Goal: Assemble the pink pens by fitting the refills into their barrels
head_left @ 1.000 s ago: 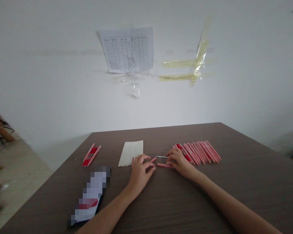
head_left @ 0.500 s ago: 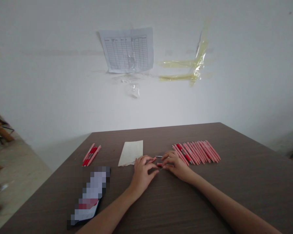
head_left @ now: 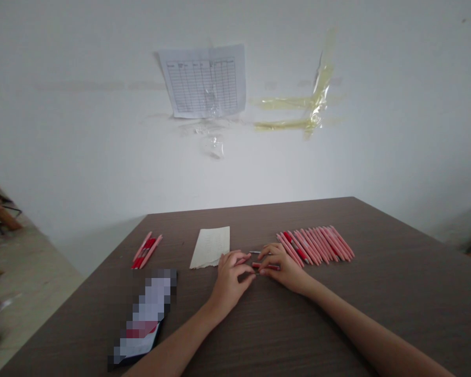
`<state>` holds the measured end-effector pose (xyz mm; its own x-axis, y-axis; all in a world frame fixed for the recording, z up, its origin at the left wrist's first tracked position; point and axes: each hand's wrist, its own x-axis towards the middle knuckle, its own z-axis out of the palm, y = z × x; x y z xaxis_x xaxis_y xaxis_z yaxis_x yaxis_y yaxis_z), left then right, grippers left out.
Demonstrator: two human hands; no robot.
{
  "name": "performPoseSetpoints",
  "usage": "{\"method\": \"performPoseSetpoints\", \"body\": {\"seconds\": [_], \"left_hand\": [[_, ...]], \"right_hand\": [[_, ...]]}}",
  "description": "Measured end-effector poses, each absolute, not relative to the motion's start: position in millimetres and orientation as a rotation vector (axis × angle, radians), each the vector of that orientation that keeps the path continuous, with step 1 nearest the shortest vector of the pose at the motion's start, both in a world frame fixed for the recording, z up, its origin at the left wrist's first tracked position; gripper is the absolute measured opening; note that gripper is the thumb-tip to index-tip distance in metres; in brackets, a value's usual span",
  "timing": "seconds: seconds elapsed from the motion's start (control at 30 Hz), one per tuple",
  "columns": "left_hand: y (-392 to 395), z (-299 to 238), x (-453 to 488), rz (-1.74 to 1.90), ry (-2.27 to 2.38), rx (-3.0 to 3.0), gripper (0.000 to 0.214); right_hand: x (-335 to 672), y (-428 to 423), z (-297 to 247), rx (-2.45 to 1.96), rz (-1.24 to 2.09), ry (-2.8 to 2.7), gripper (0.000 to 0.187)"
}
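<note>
My left hand and my right hand meet at the middle of a dark wooden table. The right hand's fingers pinch a pink pen barrel that lies on the table. The left hand's fingertips are curled together at the barrel's left end, near a short pink pen piece; what they grip is too small to name. A thin refill lies just behind the hands. A row of several pink and red pens lies just right of my right hand.
A white paper slip lies behind my left hand. A few red and pink pens lie at the table's left side. A blurred-out flat object rests near the front left edge. A printed sheet and tape hang on the wall.
My right hand slid left from the pen row with the pink barrel, and the two hands have closed together at the table's middle. The left hand's fingers curled in.
</note>
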<state>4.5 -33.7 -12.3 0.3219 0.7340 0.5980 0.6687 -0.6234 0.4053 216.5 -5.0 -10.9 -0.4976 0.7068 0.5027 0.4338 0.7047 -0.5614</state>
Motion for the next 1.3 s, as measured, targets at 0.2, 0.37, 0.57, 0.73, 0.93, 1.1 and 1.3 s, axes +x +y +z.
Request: {"method": "performPoseSetpoints", "body": {"seconds": [0.2,0.37,0.57,0.73,0.93,1.1,1.3], "left_hand": [[-33.5,-12.1,2.3,1.236,1.311,2.464,0.011],[-33.3,-12.9,1.4,1.253,1.321,2.452,0.013],[-33.6,-12.5,0.5,1.235,1.32,2.435,0.013],[-33.9,-12.4,0.3,1.237,1.336,2.407,0.014],[-33.6,-11.8,-0.4,1.24,1.365,2.399,0.012],[-33.8,-12.4,-1.2,1.299,1.464,2.344,0.009],[-35.0,-11.6,-3.2,1.369,1.573,2.259,0.01]], "right_hand": [[239.9,8.0,-9.7,-0.986,0.15,-2.167,0.01],[260.3,20.7,-17.4,-1.139,0.048,-2.182,0.012],[266.9,25.9,-23.1,-1.224,0.058,-2.187,0.01],[266.9,25.9,-24.2,-1.263,0.051,-2.183,0.008],[264.5,26.4,-28.8,-1.315,0.068,-2.124,0.011],[266.5,27.9,-27.3,-1.282,0.011,-2.06,0.014],[268.9,27.1,-18.5,-1.179,-0.003,-2.035,0.014]]}}
